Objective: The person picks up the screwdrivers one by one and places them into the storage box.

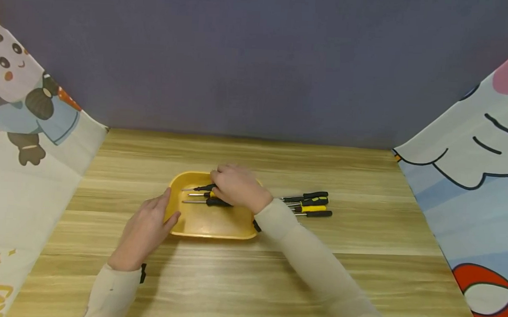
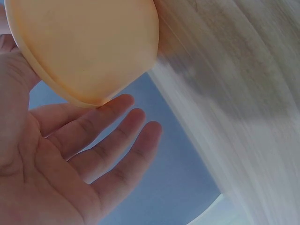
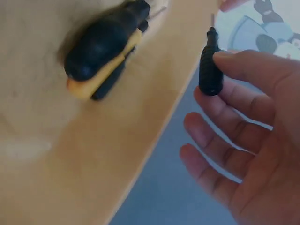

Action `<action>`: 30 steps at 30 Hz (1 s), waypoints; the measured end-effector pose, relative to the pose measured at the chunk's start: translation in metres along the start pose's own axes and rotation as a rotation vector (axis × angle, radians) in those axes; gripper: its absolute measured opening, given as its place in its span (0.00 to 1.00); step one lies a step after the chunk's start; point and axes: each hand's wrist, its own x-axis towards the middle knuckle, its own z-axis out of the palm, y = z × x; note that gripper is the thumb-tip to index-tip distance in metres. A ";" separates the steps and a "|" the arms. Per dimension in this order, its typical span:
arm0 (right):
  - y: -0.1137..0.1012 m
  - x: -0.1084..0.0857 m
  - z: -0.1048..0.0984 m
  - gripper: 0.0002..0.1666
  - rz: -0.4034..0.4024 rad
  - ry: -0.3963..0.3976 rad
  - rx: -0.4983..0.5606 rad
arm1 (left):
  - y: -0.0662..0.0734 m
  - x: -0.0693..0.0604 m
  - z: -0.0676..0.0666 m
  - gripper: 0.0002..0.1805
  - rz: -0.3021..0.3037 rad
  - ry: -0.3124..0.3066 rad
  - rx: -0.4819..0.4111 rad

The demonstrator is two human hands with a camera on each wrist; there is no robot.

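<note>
My left hand (image 1: 146, 224) holds the left end of a yellow plastic tray (image 1: 214, 235). Its thumb reaches over the rim and the fingers lie along the outside wall, as the left wrist view shows. Above the tray's right half, my right hand (image 1: 240, 188) pinches a small black-handled screwdriver (image 3: 211, 70) between thumb and fingers. On the tray floor lie a black screwdriver (image 3: 101, 44) and a yellow-handled screwdriver (image 3: 86, 87), with another dark handle (image 3: 110, 79) beside them. In the head view the right hand covers part of the handles.
Several screwdrivers with black and yellow handles (image 1: 313, 208) lie side by side on the wooden table (image 1: 359, 276), right of the tray. A dark grey panel (image 1: 258, 64) stands behind the table, with printed cartoon panels at both sides.
</note>
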 end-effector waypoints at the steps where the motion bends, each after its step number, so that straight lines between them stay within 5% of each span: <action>1: -0.001 0.002 0.002 0.12 0.005 -0.011 -0.008 | 0.000 0.000 0.000 0.38 0.005 0.005 0.000; 11: -0.007 0.013 0.017 0.07 0.092 -0.130 -0.010 | 0.000 0.002 0.000 0.38 -0.008 -0.018 -0.011; 23: -0.005 0.012 0.014 0.08 0.148 -0.154 0.038 | 0.000 0.002 0.000 0.39 -0.002 -0.011 -0.011; 30: 0.010 -0.003 0.002 0.13 0.123 -0.061 0.210 | -0.001 0.000 0.000 0.38 -0.004 -0.013 -0.014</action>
